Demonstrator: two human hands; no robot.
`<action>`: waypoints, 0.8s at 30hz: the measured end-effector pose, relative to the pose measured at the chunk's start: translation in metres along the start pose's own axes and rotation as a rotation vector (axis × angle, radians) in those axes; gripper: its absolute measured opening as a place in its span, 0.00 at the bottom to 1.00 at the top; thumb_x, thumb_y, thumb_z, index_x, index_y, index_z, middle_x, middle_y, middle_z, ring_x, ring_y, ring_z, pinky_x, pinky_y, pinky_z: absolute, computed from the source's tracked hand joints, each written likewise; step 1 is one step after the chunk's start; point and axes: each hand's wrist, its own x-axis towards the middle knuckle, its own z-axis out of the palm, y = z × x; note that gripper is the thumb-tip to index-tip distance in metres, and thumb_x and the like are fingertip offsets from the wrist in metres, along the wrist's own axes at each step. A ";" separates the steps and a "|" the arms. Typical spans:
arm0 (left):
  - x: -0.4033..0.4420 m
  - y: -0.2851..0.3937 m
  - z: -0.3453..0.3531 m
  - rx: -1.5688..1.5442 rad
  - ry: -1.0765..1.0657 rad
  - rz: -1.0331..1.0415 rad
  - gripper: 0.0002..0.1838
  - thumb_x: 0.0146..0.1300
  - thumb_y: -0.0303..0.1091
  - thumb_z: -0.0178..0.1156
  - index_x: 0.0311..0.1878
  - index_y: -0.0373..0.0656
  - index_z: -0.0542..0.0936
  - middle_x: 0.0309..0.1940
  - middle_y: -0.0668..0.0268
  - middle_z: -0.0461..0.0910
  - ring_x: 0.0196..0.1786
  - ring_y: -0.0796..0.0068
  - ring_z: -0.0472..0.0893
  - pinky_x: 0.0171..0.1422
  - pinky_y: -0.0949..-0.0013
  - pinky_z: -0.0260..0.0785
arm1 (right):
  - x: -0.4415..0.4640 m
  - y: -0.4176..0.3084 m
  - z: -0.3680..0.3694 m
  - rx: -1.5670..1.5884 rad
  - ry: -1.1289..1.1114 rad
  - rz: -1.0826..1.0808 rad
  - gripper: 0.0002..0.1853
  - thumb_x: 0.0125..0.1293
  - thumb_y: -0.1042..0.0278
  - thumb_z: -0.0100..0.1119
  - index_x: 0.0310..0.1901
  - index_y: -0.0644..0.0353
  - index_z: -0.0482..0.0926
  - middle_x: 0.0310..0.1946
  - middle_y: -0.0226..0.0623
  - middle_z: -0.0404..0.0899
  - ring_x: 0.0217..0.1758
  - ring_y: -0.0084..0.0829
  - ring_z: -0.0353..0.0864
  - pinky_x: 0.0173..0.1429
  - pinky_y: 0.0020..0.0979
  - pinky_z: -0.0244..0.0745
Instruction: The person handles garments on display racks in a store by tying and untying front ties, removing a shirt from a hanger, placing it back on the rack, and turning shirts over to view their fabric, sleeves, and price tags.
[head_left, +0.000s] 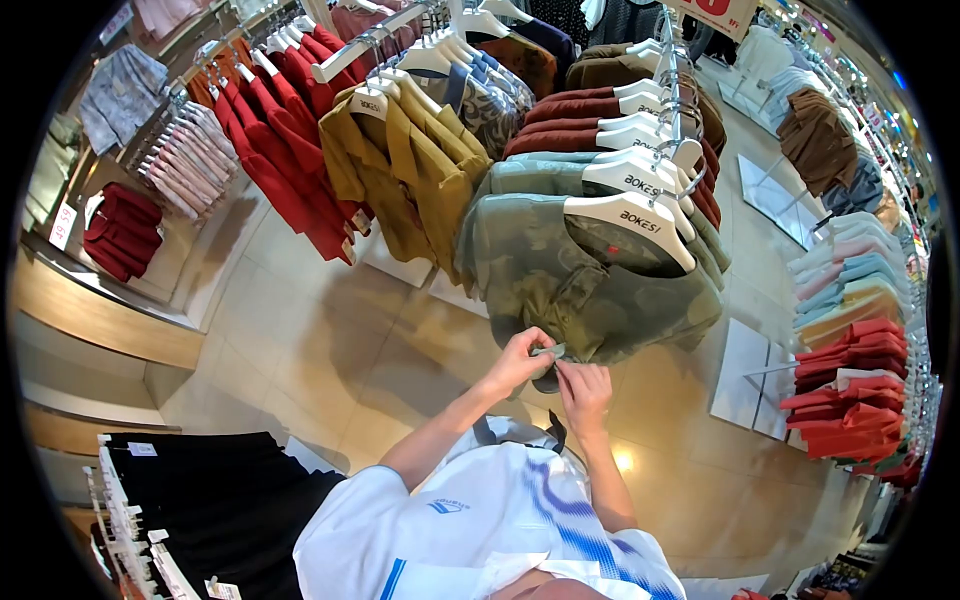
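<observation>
A green camouflage-patterned garment (520, 270) hangs at the front of the rack on a white hanger (640, 222) marked BOKESI. At its lower edge, my left hand (521, 362) pinches a small grey-green piece of cloth (548, 352). Close beside it on the right, my right hand (585, 390) is closed at the same piece, with its fingertips near those of my left hand. Whether this piece belongs to the camouflage garment is unclear. Light blue and dark red garments (565, 125) hang just behind.
Mustard (400, 170) and red garments (285, 150) hang at the upper left. Black garments (215, 500) hang at the lower left. Racks of coral-red (850, 400) and pastel clothes line the right. White base panels (740, 370) stand on the tiled floor (400, 360).
</observation>
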 end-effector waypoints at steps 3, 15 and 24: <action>0.001 0.003 0.000 -0.003 -0.011 0.002 0.08 0.59 0.26 0.63 0.40 0.40 0.76 0.36 0.74 0.76 0.38 0.87 0.72 0.41 0.78 0.64 | 0.005 0.001 -0.006 -0.052 -0.018 -0.126 0.12 0.54 0.75 0.68 0.42 0.58 0.83 0.32 0.31 0.81 0.32 0.32 0.77 0.37 0.34 0.70; -0.005 0.023 0.007 -0.125 -0.023 0.034 0.08 0.61 0.23 0.64 0.42 0.39 0.77 0.38 0.72 0.79 0.41 0.86 0.76 0.45 0.79 0.68 | 0.024 -0.001 -0.023 -0.031 -0.002 -0.179 0.13 0.50 0.76 0.68 0.39 0.59 0.82 0.34 0.31 0.81 0.33 0.33 0.78 0.38 0.34 0.71; -0.008 0.036 0.008 -0.364 0.008 -0.008 0.09 0.59 0.19 0.65 0.41 0.39 0.78 0.39 0.68 0.81 0.44 0.81 0.78 0.51 0.76 0.70 | 0.031 -0.005 -0.023 0.066 0.103 -0.086 0.11 0.50 0.78 0.69 0.37 0.62 0.80 0.32 0.35 0.82 0.33 0.36 0.79 0.38 0.36 0.72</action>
